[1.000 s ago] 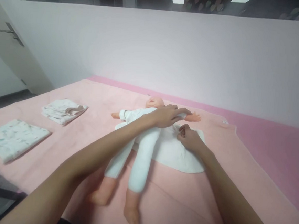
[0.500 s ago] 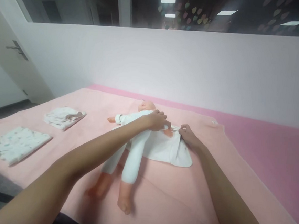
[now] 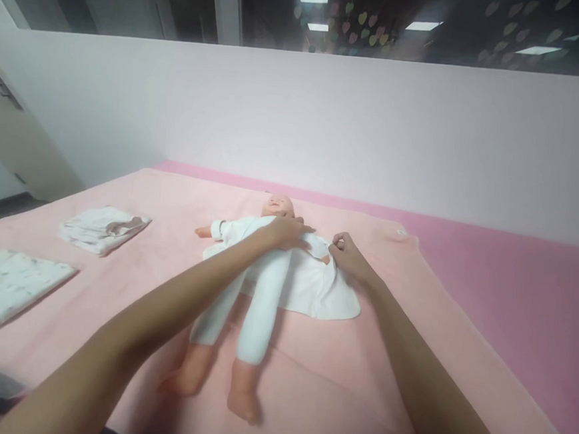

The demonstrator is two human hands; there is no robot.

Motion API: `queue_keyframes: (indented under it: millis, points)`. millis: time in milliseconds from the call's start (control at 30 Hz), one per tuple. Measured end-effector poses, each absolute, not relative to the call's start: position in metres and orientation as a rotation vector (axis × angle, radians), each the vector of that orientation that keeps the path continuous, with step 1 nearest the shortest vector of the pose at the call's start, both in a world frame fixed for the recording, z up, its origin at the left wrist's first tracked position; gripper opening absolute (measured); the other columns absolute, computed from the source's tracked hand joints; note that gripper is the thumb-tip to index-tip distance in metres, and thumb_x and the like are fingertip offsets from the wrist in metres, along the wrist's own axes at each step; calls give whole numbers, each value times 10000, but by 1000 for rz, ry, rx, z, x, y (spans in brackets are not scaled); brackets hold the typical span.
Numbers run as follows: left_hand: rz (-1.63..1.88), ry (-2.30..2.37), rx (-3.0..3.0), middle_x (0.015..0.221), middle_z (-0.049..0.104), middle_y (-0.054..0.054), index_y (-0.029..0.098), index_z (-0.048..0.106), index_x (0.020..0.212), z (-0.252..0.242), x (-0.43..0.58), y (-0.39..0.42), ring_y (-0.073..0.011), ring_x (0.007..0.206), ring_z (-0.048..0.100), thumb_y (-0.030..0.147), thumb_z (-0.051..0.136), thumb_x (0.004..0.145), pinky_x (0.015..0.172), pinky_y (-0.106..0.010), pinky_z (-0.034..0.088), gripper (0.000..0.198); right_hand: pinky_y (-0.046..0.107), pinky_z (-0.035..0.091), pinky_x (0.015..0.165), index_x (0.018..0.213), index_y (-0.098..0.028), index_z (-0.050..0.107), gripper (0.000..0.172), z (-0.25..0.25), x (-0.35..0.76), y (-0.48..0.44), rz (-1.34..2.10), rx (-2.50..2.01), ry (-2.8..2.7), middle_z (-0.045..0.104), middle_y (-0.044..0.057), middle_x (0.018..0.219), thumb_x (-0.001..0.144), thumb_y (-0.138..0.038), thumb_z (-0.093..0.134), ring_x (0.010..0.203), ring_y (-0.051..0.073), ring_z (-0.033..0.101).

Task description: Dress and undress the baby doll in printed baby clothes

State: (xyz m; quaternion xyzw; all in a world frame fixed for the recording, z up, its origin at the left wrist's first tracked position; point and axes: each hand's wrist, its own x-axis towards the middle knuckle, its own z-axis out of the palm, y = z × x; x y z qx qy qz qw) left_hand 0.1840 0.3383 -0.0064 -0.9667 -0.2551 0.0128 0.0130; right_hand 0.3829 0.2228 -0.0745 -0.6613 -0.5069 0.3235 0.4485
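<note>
A baby doll point(image 3: 266, 289) in white clothes lies on its back, its head away from me and bare feet toward me. Across its chest and shoulder rests my left hand point(image 3: 288, 233), fingers stretched out and partly hidden. My right hand point(image 3: 345, 253) is closed, pinching the edge of a white garment point(image 3: 308, 289) near the doll's arm on the right. That garment is spread flat beneath the doll's side. A bit of the doll's hand point(image 3: 325, 259) shows by the cloth, while its other arm point(image 3: 213, 230) sticks out to the left in a sleeve.
A pink blanket point(image 3: 337, 381) covers the padded surface. At the left lie a folded patterned cloth point(image 3: 16, 282) and a folded white cloth with a brown part point(image 3: 103, 229). Behind stands a white wall point(image 3: 376, 130) with a window above; a door point(image 3: 6, 121) is at far left.
My left hand has shifted left onto the doll's chest, its fingers straighter. My right hand has pulled the garment edge up over most of the doll's hand. The doll's face shows more.
</note>
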Motion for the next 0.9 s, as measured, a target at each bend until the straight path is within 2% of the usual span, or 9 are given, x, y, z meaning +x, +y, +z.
queue_keyframes:
  millis: [100,233,367,433,533,667,733,800,900]
  points:
    - [-7,-765,-2893,1383,665,-210,240,689,1406,-26,204,329,-428,1360,531,584,620,971,1143,-576,326,559,265,395,604,1048,-268,443,275,-73,371,230,724,-1624,-1314,507,-75,741,836,-350,598,626,146,494]
    - [-100,-661,-3062,1438,622,-197,212,651,1421,-29,193,342,-351,1312,584,446,631,971,1119,-498,405,507,272,407,639,1052,-270,429,296,-71,362,227,701,-1620,-1375,502,-73,757,822,-339,602,660,152,506]
    - [-616,-408,-3378,1461,614,-146,199,589,1458,-29,159,357,-254,1352,577,138,437,952,1145,-419,441,532,278,411,665,1055,-268,429,285,-68,351,234,695,-1655,-1349,518,-62,801,831,-316,599,690,153,520]
    - [-897,-437,-3433,1408,650,-135,187,598,1422,-33,153,355,-241,1327,594,87,388,916,1137,-420,466,557,290,425,693,1039,-268,427,270,-66,336,248,673,-1640,-1366,544,-48,828,834,-301,600,727,166,548]
    - [-1208,-593,-3446,1362,670,-138,162,585,1393,-37,155,347,-232,1234,642,110,372,925,1079,-417,518,517,316,444,740,1009,-269,436,231,-60,307,271,619,-1642,-1412,598,-22,863,851,-291,603,789,196,590]
    - [-1456,-632,-3314,1441,618,-135,176,546,1397,-25,138,337,-224,1347,569,113,378,905,1159,-415,464,524,329,467,764,1024,-272,451,246,-45,289,268,566,-1651,-1413,627,-27,854,857,-288,632,774,198,613]
    - [-1433,-576,-3254,1424,624,-130,186,551,1384,-16,109,336,-234,1344,560,150,378,939,1181,-426,441,479,334,496,776,1074,-273,457,256,-38,300,246,555,-1568,-1418,655,-10,903,896,-335,629,801,200,638]
    - [-1334,-638,-3198,1388,641,-122,199,587,1341,-12,67,341,-258,1308,570,241,392,998,1183,-448,429,397,350,522,808,1117,-269,487,271,-37,322,216,475,-1551,-1406,686,39,1038,934,-414,624,896,218,665]
    - [-1155,-1066,-3057,1345,657,-114,216,643,1265,-20,-3,361,-303,1274,562,376,423,1016,1166,-496,421,368,406,536,890,1175,-269,560,314,-48,361,173,350,-1733,-1371,675,93,1237,951,-480,623,1026,259,668]
